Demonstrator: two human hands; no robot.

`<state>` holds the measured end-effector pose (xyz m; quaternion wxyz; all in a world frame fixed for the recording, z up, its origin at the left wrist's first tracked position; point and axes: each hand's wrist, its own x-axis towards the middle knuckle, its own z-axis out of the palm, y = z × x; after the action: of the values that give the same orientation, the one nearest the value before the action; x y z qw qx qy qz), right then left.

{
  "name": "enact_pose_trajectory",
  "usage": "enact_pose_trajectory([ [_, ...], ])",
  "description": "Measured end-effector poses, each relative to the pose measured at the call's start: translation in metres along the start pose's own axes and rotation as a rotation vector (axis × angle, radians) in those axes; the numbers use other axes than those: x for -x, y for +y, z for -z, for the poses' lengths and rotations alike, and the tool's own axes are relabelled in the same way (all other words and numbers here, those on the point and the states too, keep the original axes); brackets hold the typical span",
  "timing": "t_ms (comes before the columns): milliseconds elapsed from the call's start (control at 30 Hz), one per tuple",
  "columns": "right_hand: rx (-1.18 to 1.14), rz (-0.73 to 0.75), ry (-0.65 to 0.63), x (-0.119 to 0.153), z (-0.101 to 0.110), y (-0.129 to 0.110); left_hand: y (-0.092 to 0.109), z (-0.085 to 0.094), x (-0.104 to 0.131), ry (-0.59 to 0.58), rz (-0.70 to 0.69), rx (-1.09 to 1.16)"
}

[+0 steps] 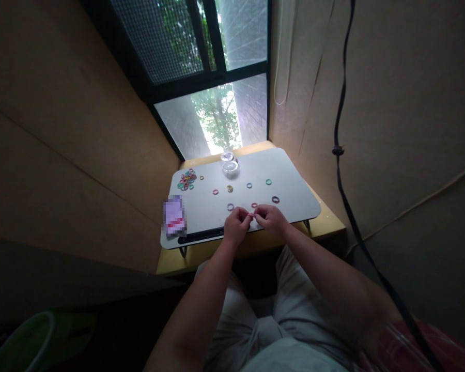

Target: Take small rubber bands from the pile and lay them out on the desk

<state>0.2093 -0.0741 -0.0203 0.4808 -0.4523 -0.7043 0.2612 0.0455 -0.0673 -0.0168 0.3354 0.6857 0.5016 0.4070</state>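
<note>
My left hand (237, 224) and my right hand (270, 218) meet at the front edge of a white folding table (294, 194). Both are closed in a pinch on a small pink ring (251, 215) between the fingertips. Just beyond them lie a red ring (254, 205), a pale purple ring (230, 207) and a dark ring (275, 199). Farther back are a pink ring (215, 191), a yellow ring (230, 189), a blue ring (249, 185) and a green ring (268, 182). A heap of coloured rings (186, 180) sits at the back left.
Clear round containers (230, 167) stand at the table's back, near the window. A blurred purple item (174, 216) lies at the left edge, and a black bar (201, 235) runs along the front. A black cord (339, 119) hangs on the right.
</note>
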Motion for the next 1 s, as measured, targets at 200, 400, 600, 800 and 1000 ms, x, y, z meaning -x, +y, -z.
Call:
enact_pose_trajectory([
  [200, 0.002, -0.015, -0.001, 0.000, 0.002, -0.002, 0.002, 0.001, 0.000, -0.002, 0.000, -0.040],
  [400, -0.016, -0.013, -0.011, 0.000, 0.002, -0.002, 0.002, 0.000, -0.001, 0.019, -0.002, -0.077],
  [600, -0.048, 0.006, 0.005, 0.000, -0.001, 0.002, 0.004, 0.000, -0.001, 0.025, -0.005, -0.109],
  [800, -0.056, 0.005, -0.001, 0.000, -0.001, 0.011, 0.006, 0.002, -0.001, -0.020, -0.011, -0.102],
  [1000, -0.091, -0.035, 0.026, 0.000, -0.002, 0.015, 0.002, 0.002, 0.000, -0.056, -0.032, -0.056],
])
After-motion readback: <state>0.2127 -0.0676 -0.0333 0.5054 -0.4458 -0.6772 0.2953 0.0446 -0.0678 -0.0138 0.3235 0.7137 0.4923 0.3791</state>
